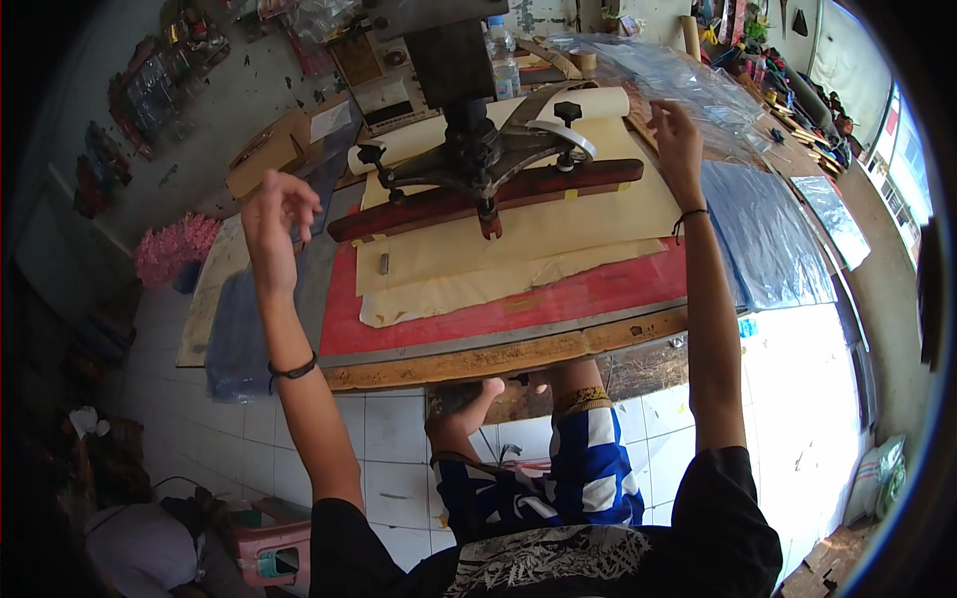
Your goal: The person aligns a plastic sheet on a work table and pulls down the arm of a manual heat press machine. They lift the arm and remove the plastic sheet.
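My left hand [279, 224] is raised over the left side of the work table, its fingers loosely bent and apart, with nothing visible in them. On the other side my right hand [678, 145] hovers near the far right edge of the tan sheets, fingers slightly curled and holding nothing I can see. Between them stands a press head [469, 164] with a long dark red bar [588, 181] beneath it. Under the bar lie tan sheets [469, 269] with an uneven front edge, over a red sheet [518, 321]. A small grey metal piece [384, 263] rests on the tan layer.
A pale roll [603, 103] lies behind the press. Stacks of clear plastic sheets [773, 234] cover the table's right side, and more plastic [237, 329] hangs at the left. A cardboard box [269, 154] and a bottle [504, 65] stand at the back. The wooden table edge [498, 357] faces me.
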The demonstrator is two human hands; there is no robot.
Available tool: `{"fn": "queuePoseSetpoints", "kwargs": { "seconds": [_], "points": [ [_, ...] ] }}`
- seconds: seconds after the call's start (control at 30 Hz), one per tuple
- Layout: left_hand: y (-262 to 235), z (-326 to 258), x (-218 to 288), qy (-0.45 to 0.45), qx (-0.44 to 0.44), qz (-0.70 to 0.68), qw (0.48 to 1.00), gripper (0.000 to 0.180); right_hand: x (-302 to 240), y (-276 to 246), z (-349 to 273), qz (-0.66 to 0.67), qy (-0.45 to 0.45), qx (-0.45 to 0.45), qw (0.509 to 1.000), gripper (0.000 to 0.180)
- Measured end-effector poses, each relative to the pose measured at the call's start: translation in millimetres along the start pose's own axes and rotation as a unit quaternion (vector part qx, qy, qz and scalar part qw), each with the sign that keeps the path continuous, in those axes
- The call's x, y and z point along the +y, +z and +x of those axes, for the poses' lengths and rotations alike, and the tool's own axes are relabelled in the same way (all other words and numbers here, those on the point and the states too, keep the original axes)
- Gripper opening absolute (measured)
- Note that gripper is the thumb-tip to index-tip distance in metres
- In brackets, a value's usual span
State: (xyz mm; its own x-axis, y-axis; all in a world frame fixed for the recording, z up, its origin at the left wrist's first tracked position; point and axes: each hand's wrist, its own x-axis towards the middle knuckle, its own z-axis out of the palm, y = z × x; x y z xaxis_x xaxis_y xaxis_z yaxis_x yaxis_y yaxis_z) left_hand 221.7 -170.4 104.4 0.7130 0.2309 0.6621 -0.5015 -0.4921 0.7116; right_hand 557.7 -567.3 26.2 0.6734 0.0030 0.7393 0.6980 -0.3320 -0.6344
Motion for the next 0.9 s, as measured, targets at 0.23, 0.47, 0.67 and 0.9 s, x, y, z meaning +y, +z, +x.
{"fn": "queuePoseSetpoints", "kwargs": {
  "seconds": [0.23, 0.47, 0.67, 0.9],
  "points": [
    [71.5, 24.3, 145.6, 0.312, -0.493, -0.327, 0.744, 0.068, 20.1, -3.0, -15.1, -0.118, 0.06, -0.015, 0.991, 0.046],
    [86.0, -21.8, 162.4, 0.276, -0.485, -0.261, 0.788, 0.048, 32.8, -0.3, -11.2, -0.104, 0.073, -0.11, 0.986, 0.053],
    [100.4, -17.5, 164.1, 0.252, -0.317, -0.295, 0.865, 0.057, 31.1, 9.7, -12.8, -0.105, 0.079, -0.129, 0.983, 0.057],
    [95.1, -41.2, 161.2, 0.242, -0.292, -0.302, 0.875, 0.049, 32.3, 6.7, -13.6, -0.109, 0.094, -0.138, 0.98, 0.058]
  ]
}}
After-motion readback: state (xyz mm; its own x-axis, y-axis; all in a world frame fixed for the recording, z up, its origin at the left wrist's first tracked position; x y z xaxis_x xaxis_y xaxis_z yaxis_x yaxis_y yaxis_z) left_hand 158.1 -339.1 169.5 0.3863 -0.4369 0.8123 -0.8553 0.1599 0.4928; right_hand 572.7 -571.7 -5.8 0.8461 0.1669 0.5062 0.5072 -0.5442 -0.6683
